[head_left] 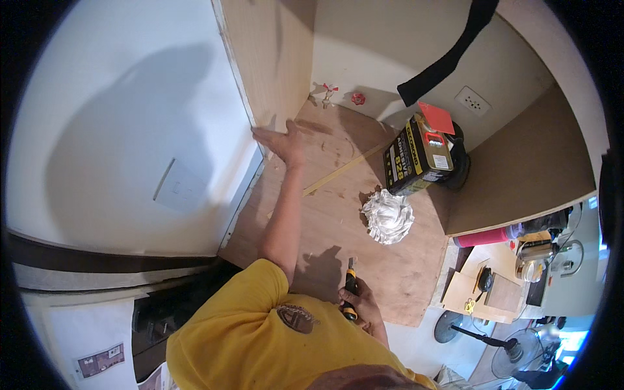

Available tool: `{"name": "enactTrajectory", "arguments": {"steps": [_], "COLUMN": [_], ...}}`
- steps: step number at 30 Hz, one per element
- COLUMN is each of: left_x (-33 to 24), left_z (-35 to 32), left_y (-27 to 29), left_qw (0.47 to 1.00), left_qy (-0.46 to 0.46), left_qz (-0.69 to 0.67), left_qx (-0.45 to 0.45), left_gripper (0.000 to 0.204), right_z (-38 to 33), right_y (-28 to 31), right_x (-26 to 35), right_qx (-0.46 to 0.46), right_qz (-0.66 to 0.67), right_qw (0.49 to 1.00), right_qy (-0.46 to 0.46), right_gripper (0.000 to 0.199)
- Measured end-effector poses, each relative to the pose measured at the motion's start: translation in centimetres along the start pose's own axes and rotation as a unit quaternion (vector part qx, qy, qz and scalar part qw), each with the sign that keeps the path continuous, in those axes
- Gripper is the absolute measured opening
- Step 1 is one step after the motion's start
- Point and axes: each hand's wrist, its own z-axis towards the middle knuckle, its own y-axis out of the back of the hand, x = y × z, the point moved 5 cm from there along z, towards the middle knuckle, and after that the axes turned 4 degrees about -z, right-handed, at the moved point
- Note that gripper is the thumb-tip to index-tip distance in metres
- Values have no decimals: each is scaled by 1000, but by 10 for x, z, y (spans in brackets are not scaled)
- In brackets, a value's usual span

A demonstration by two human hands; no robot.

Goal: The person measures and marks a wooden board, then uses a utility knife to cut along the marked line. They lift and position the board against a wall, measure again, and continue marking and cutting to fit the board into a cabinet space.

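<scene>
My left hand (283, 144) is stretched forward with its fingers apart, touching the lower front edge of an upright wood panel (273, 71) at the left. Close to my body, my right hand (366, 304) is wrapped round the handle of a yellow-and-black utility knife (351, 286). The knife's short metal tip points away from me. Beneath both hands lies a brown plywood board (403, 273) with dark smudges. A crumpled white cloth (388, 218) sits on the board, ahead of my right hand. A thin wooden strip (344, 170) lies slantwise beyond my left forearm.
A black-and-yellow rectangular tin (416, 156) with a red card (436, 119) stands at the back right. Red-handled valves (358, 99) and a socket (473, 101) are on the back wall. A black strap (448, 62) hangs above. A fan (517, 351) stands at far right.
</scene>
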Motion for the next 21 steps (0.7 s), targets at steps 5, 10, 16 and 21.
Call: {"name": "enactTrajectory", "arguments": {"steps": [5, 10, 16, 21], "left_x": [-105, -257, -305, -176], "left_z": [10, 13, 102, 88], "left_y": [5, 48, -2, 0], "left_qw": [996, 837, 783, 694], "left_qy": [-74, -527, -569, -679], "left_qz": [-3, -58, 196, 225], "left_qx": [-46, -133, -158, -74], "left_gripper": [99, 50, 96, 81], "right_z": [24, 34, 49, 56], "right_y": [-3, 16, 48, 46], "right_x": [1, -1, -31, -45], "right_qx": [-53, -152, -162, -277], "right_qz": [-56, -49, -180, -320], "right_qw": [994, 975, 947, 847], "right_qy": [72, 155, 209, 324], "right_gripper": [52, 47, 61, 64]}}
